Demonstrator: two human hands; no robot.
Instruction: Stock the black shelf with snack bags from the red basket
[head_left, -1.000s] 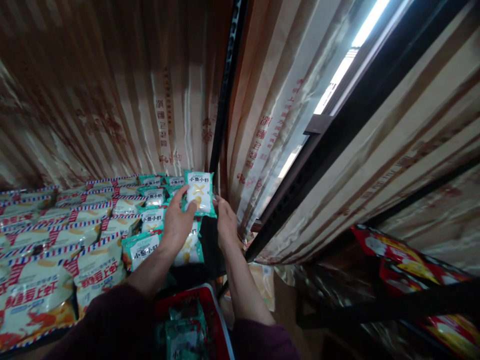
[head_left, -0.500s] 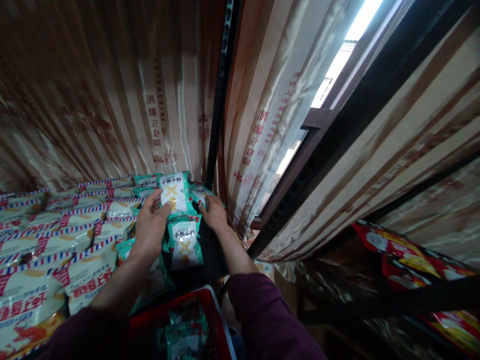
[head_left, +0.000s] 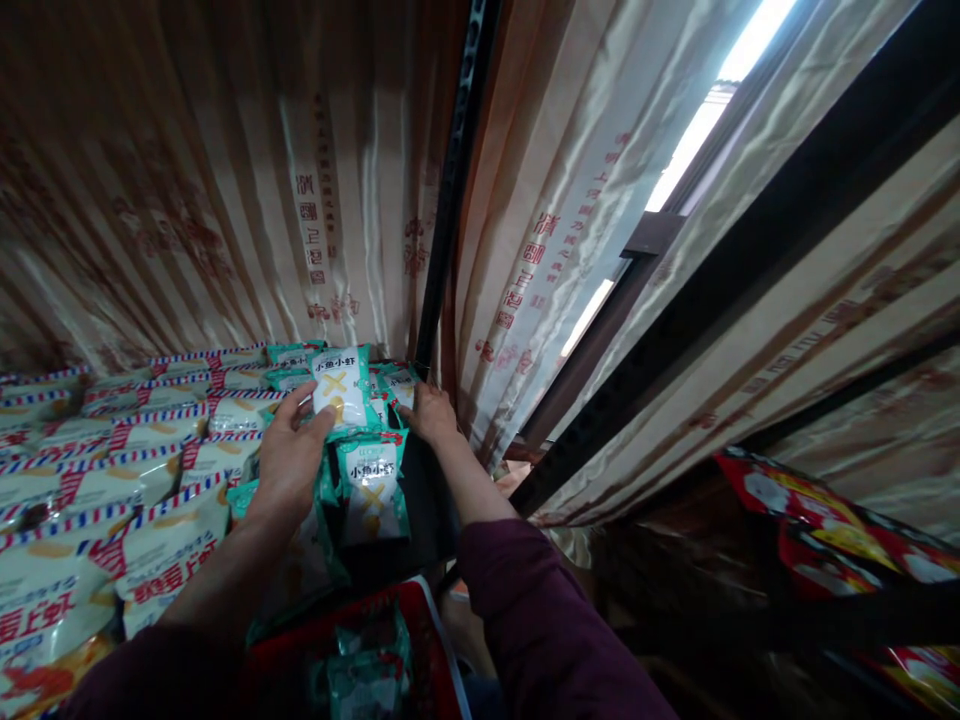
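Note:
My left hand (head_left: 291,450) is closed on a green and white snack bag (head_left: 341,385), thumb across its front, the bag tilted slightly left. My right hand (head_left: 431,412) has its fingers curled at the edge of another green snack bag (head_left: 397,380) beside the shelf post, gripping or pressing it. Between my forearms a third such bag (head_left: 373,485) leans upright on the dark shelf (head_left: 439,500). More green bags lie behind my left hand and under my left forearm, partly hidden.
Rows of white snack bags (head_left: 142,480) with striped tops fill the shelf at left. A red basket (head_left: 427,610) holding green bags sits below the shelf edge. Black posts (head_left: 450,190) and curtains (head_left: 360,170) stand behind. Red snack bags (head_left: 825,520) lie at right.
The bag in my left hand has shifted slightly left and tilted. More of the bags behind it now show. My right hand stays at the bag by the post. The view has turned a little.

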